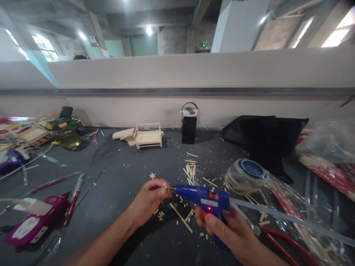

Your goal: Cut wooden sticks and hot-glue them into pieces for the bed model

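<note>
My right hand (pixel 224 229) is wrapped round the handle of a blue hot glue gun (pixel 199 195), fingers at its orange trigger. A red light glows on its side, and a long clear glue stick (pixel 266 209) runs out of the back. The nozzle points left, right at the fingertips of my left hand (pixel 151 197), which pinches a small pale wooden stick piece (pixel 165 185). Whether nozzle and piece touch, I cannot tell. Cut wooden sticks (pixel 190 171) lie scattered beyond the gun. A small star-shaped cluster of wooden bits (pixel 152 176) sits past my left hand.
A miniature wooden bed-like frame (pixel 148 137) stands near the wall, left of a black phone-like device (pixel 189 130). At right are a clear round container (pixel 244 175), red-handled pliers (pixel 280 240) and plastic-wrapped sticks. A magenta power strip (pixel 39 221) lies at left.
</note>
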Motion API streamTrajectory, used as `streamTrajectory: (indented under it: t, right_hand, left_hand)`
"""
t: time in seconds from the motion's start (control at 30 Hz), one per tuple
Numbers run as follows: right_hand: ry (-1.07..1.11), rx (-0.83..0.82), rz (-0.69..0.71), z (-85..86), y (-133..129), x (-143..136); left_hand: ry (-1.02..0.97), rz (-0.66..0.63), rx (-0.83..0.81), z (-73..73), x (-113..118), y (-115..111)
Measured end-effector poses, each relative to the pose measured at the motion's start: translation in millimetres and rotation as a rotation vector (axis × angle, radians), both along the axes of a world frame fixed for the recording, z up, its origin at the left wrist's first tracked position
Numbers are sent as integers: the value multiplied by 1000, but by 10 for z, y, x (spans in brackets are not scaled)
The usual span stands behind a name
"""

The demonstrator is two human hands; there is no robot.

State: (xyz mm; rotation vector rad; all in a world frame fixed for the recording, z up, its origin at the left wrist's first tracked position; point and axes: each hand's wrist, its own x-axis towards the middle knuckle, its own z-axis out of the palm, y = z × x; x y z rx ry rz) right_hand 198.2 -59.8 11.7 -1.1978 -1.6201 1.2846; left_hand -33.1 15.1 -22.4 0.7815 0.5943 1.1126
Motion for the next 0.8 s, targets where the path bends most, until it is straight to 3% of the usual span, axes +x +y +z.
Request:
streamTrajectory:
  t: [0.57,0.8]
  right_hand:
    - [-58,-6,34,2,6,12]
    - [-37,-44,-51,7,-10,-24]
  left_hand:
    - [-14,-2,-11,12,9,-10]
    - [-13,-1,-18,13,3,-7]
